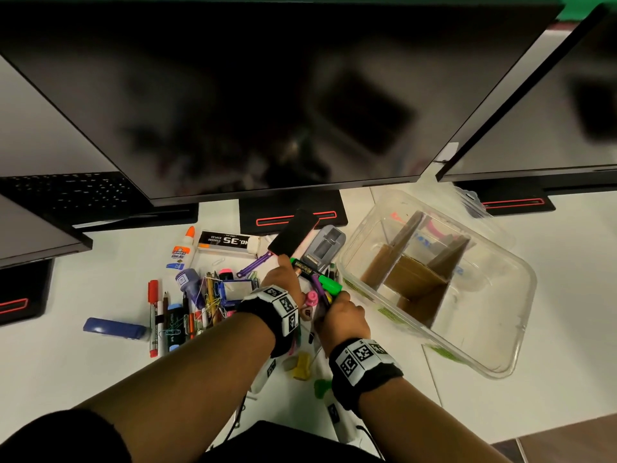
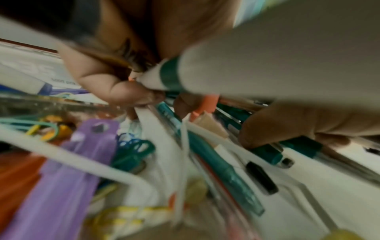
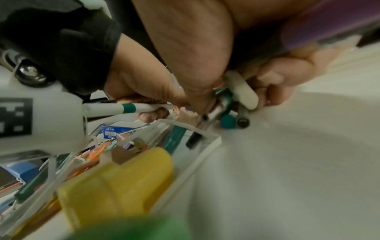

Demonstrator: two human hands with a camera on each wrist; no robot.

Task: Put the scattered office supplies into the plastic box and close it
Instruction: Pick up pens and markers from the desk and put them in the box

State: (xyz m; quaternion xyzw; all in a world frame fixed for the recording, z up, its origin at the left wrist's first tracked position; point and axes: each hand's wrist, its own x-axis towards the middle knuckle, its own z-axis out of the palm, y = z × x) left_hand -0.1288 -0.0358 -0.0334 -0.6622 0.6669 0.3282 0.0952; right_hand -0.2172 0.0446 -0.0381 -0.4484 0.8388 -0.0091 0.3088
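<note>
The clear plastic box (image 1: 494, 289) stands open on the right, with brown cardboard dividers (image 1: 410, 272) inside. Just left of it, both hands hold a bundle of pens and markers above the pile, a green highlighter (image 1: 329, 284) among them. My left hand (image 1: 283, 277) grips a white marker with a green band (image 3: 127, 108) (image 2: 226, 65). My right hand (image 1: 340, 310) curls round several teal and grey pens (image 3: 228, 112) at the bundle's near end. Its fingers (image 2: 277, 128) press on teal pens (image 2: 267, 152). A purple plastic piece (image 2: 61, 178) lies below.
Scattered supplies cover the desk on the left: a glue bottle (image 1: 183, 248), a staples box (image 1: 227, 242), a blue stapler (image 1: 115, 329), a red marker (image 1: 153, 315), a grey tape dispenser (image 1: 325, 245) and a black block (image 1: 293, 233). A yellow piece (image 1: 302, 364) lies between my wrists. Monitors (image 1: 267, 95) overhang the back.
</note>
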